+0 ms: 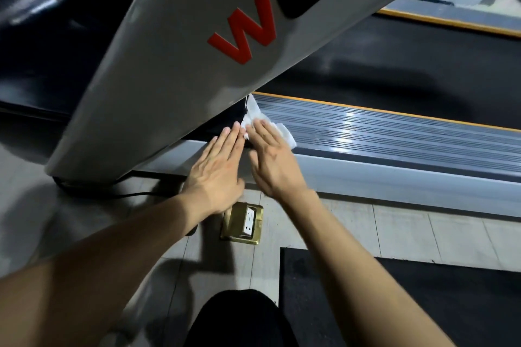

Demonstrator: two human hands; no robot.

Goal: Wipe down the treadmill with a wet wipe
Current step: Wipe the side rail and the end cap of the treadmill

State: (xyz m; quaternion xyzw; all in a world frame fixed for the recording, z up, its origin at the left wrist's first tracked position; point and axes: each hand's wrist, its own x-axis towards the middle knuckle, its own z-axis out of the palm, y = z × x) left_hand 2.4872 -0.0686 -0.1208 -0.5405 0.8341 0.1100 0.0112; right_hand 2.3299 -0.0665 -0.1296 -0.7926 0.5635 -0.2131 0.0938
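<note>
The treadmill fills the upper view: a wide grey upright (180, 65) with red and black lettering slants across, and a ribbed grey side rail (380, 132) with a yellow edge runs to the right beside the black belt (394, 65). A white wet wipe (255, 115) lies on the rail's near end, at the foot of the upright. My right hand (270, 160) presses flat on the wipe with straight fingers. My left hand (217, 169) lies flat just left of it, fingertips touching the rail's edge beside the wipe.
A brass floor socket (244, 224) with its lid up sits in the tiled floor under my wrists. A black cable (135, 194) runs from the upright's base. A dark mat (408, 298) covers the floor at lower right. My dark-clothed knee (239, 318) is at the bottom.
</note>
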